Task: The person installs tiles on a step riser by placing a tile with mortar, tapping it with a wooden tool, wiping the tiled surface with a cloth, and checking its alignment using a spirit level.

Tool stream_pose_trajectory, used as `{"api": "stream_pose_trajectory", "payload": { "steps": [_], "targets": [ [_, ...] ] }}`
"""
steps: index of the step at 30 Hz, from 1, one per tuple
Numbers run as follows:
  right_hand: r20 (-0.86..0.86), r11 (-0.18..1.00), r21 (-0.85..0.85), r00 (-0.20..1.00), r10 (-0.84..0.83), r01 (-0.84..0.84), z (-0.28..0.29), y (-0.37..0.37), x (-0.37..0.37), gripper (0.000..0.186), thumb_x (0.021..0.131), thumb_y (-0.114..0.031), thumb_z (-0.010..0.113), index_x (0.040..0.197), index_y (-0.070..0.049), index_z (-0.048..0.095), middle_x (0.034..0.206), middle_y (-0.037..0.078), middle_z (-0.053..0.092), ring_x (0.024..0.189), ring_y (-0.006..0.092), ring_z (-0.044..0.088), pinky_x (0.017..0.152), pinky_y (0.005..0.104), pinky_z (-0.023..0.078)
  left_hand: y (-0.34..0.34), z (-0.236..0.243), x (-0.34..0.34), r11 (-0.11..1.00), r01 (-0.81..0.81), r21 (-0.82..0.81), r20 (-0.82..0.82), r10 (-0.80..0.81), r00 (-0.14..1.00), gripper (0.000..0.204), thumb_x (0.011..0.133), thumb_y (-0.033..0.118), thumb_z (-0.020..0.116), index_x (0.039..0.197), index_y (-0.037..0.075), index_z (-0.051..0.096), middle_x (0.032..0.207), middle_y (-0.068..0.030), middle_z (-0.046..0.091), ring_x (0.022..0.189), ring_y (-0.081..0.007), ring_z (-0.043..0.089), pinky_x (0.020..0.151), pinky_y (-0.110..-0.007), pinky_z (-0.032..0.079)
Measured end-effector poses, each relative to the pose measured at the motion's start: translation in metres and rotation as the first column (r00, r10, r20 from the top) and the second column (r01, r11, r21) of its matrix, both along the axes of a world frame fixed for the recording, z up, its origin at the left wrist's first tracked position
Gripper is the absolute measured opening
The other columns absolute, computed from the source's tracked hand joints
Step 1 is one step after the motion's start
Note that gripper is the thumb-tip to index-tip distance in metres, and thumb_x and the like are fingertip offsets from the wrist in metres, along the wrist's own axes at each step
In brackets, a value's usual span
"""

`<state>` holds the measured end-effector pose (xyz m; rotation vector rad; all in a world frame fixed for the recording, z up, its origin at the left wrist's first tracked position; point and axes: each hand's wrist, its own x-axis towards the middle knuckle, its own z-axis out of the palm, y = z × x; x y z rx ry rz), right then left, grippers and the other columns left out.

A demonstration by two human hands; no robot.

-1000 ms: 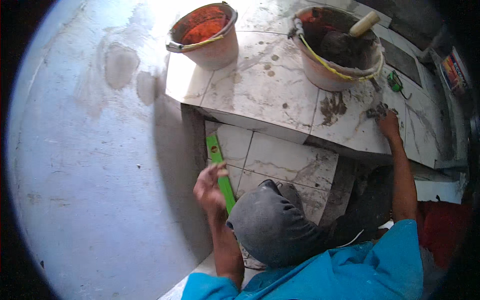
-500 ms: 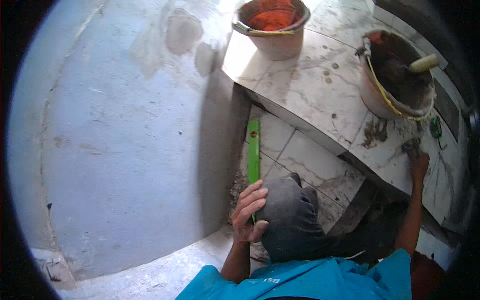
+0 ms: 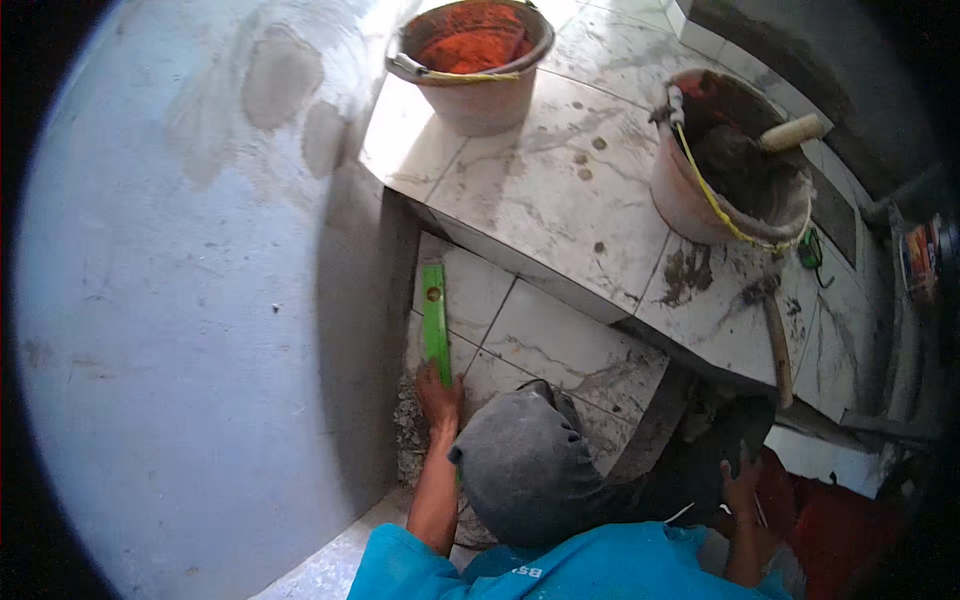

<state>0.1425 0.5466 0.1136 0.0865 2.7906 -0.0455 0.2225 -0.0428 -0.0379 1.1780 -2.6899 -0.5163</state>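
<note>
My left hand (image 3: 440, 398) reaches past my bent knee and grips the lower end of a green spirit level (image 3: 435, 318). The level lies along the white floor tiles (image 3: 545, 320), close to the wall. Low on the right, my right hand (image 3: 740, 485) is beside my lower leg, fingers apart, with nothing visible in it. A hammer with a wooden handle (image 3: 779, 345) lies on the tiled ledge (image 3: 540, 190), its handle end near the edge.
On the ledge stand a bucket with orange inside (image 3: 480, 95) and a bucket of grey mortar (image 3: 690, 190) with a wooden-handled tool (image 3: 792, 133) in it. A green tape measure (image 3: 810, 248) lies nearby. A pale blue wall (image 3: 200, 330) rises at left; rubble (image 3: 408, 430) lines its foot.
My left hand has moved from beside my knee forward along the spirit level. My right hand has left the hammer on the ledge and come back down toward my leg. The view has shifted right.
</note>
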Motion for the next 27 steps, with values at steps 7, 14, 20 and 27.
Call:
{"api": "stream_pose_trajectory", "payload": {
  "steps": [7,14,20,27],
  "targets": [
    [-0.101,0.941,-0.240,0.957,-0.270,0.240,-0.064,0.013,0.024,0.063,0.086,-0.017,0.058,0.144,-0.015,0.033,0.140,0.022,0.037,0.126,0.0402,0.037,0.106,0.0504,0.026,-0.013,0.031,-0.003,0.993,-0.044,0.112,-0.162,0.062,0.985,0.070,0.063,0.016,0.075,0.125,-0.003,0.047,0.108,-0.0221,0.053,0.101,-0.0404,0.051,0.087,-0.047,0.043],
    [0.094,0.847,-0.346,0.913,-0.397,0.404,-0.024,-0.007,0.001,0.063,0.081,-0.005,0.054,0.141,-0.006,0.037,0.134,0.024,0.044,0.119,0.0371,0.045,0.102,0.0424,0.035,0.002,0.204,0.004,0.868,0.010,0.497,-0.445,0.244,0.862,0.051,0.067,0.009,0.076,0.108,0.002,0.048,0.096,-0.0112,0.055,0.085,-0.0230,0.057,0.073,-0.037,0.049],
    [0.335,0.980,-0.174,0.942,-0.036,0.099,-0.001,-0.007,-0.020,0.064,0.087,-0.022,0.056,0.142,-0.002,0.031,0.139,0.027,0.039,0.127,0.0427,0.039,0.107,0.0463,0.030,-0.012,0.307,-0.037,0.917,0.340,0.210,-0.825,-0.021,0.564,0.037,0.086,0.028,0.067,0.107,0.002,0.052,0.091,-0.0141,0.060,0.072,-0.0211,0.060,0.070,-0.035,0.052],
    [0.110,0.967,0.251,0.994,0.014,-0.041,-0.067,-0.005,-0.005,0.059,0.089,-0.023,0.053,0.144,-0.013,0.032,0.138,0.027,0.039,0.124,0.0497,0.038,0.100,0.0562,0.035,-0.017,0.335,-0.126,0.831,0.330,0.448,-0.872,0.324,0.366,0.043,0.093,0.032,0.058,0.123,0.005,0.042,0.107,-0.0144,0.060,0.090,-0.0218,0.061,0.074,-0.035,0.053]
  ]
}}
